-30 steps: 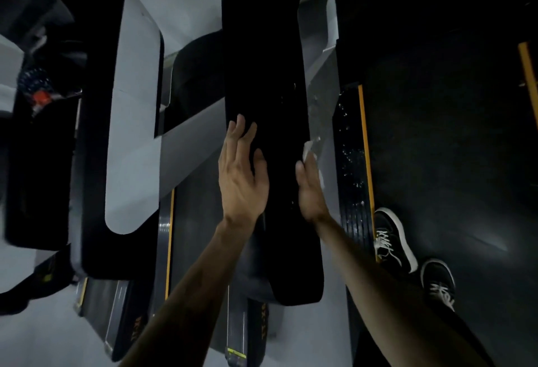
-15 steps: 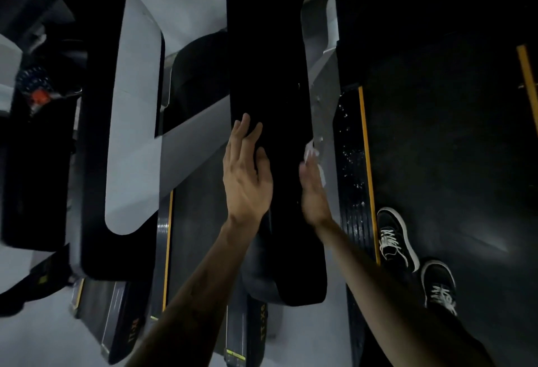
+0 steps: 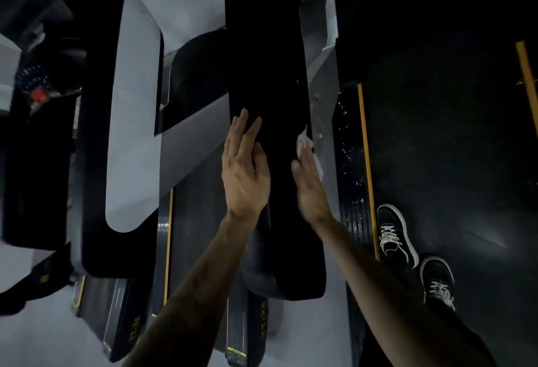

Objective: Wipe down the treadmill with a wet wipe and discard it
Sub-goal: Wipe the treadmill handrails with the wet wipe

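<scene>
Wiping the right edge of the long black padded treadmill handrail (image 3: 270, 104) with a crumpled white wet wipe (image 3: 305, 145), mid-pass by the look of it.

The rail runs top to bottom through the centre of the frame, so I'd guess the next stroke just follows that long axis. The right hand (image 3: 310, 186) is the one on the job: fingers straight, palm flat against the rail's right side, wipe pressed underneath and poking out past the fingertips. The left hand (image 3: 243, 174) lies flat and relaxed on the rail's left face, holding nothing, level with the right one.
</scene>
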Demonstrator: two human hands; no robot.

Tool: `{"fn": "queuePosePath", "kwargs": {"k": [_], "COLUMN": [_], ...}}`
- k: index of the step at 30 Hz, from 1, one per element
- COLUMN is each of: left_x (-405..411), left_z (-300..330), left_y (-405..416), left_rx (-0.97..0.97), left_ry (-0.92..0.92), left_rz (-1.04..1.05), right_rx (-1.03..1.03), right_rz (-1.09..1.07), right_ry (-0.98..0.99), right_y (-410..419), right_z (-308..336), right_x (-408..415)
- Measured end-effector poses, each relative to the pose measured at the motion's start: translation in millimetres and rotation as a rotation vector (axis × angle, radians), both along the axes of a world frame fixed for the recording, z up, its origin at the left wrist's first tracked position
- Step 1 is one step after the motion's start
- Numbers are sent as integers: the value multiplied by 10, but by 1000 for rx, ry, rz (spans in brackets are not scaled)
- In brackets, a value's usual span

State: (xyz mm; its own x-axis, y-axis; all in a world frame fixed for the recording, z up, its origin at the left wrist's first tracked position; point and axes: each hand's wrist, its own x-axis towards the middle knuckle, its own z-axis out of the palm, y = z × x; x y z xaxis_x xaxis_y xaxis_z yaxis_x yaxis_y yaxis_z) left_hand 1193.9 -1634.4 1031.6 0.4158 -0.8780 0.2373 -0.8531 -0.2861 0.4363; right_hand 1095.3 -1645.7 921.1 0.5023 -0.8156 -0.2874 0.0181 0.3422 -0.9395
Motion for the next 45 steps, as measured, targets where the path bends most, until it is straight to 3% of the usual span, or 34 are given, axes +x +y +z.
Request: {"fn": "queuePosePath", "kwargs": {"k": [3,9,15,20,23,27,30,34,37,41,45], "left_x": [-2,16,50,53,60,65,61,50,71,85,64], "left_z": [-3,-9,-4,-11,-27,-25,-22,-6,-22,-36,-10], "left_y": [-7,-4,0,-4,1,-2,4,-7,-3,2,1], "left_rx": [-8,-8,-7,-9,-10,-17,-12,4,-7,-13,-14], "left_ry": [6,31,41,56,47,43,32,51,39,30,18], "left_rz": [6,13,-13,7,2,2,1,29,6,-6,5], "right_rx": [52,-358,15,-170,-340,-186,-55,-255,-322,-177,-46], "right_rz": [3,20,-38,78,53,-17,12,98,96,38,33], "right_ry": [72,-17,-19,8,-48,-99,-7,-15,-76,-82,-13], "right_y": [-334,194,-66,-204,171,227,-120,-227,35,138,-415], "right_z": [193,216,213,582,335,118,368,629,407,124,365], "right_x": [175,-4,162,189,-19,-38,169,225,18,-37,290]}}
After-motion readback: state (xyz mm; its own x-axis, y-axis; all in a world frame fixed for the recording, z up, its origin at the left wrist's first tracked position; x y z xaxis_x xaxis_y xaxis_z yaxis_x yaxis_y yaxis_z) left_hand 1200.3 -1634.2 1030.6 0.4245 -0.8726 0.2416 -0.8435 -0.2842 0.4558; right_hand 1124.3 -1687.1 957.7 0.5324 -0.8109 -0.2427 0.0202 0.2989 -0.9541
